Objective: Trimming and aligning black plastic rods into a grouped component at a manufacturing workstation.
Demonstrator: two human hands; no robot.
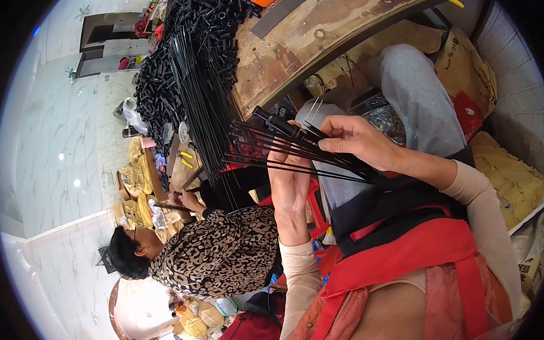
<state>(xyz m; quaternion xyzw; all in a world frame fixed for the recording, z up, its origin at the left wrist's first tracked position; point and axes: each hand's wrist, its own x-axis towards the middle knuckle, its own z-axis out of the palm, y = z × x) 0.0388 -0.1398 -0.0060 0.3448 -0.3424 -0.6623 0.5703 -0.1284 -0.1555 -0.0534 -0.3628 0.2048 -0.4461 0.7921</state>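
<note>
Between my hands lies a fan of thin black rods (pixel 320 166), with a short, thick black plastic tube (pixel 272 120) among them near their left end. Palm up, my left hand (pixel 289 185) reaches beneath the rods and the tube; its fingers are partly hidden behind them and look curled around them. My right hand (pixel 357 139) is closed, thumb and forefinger pinching the rods just right of the tube. Two thin, bright metal wires (pixel 314 110) stick up beside the right fingertips. The rods' right ends reach over the dark cloth on my lap.
A wooden table (pixel 275 68) bears a heap of black plastic tubes (pixel 161 94) and a long bundle of black rods (pixel 196 101). Yellow-handled pliers (pixel 186 159) lie farther left. A co-worker in a patterned top (pixel 221 246) sits there, holding rods. Sacks (pixel 502 178) stand at right.
</note>
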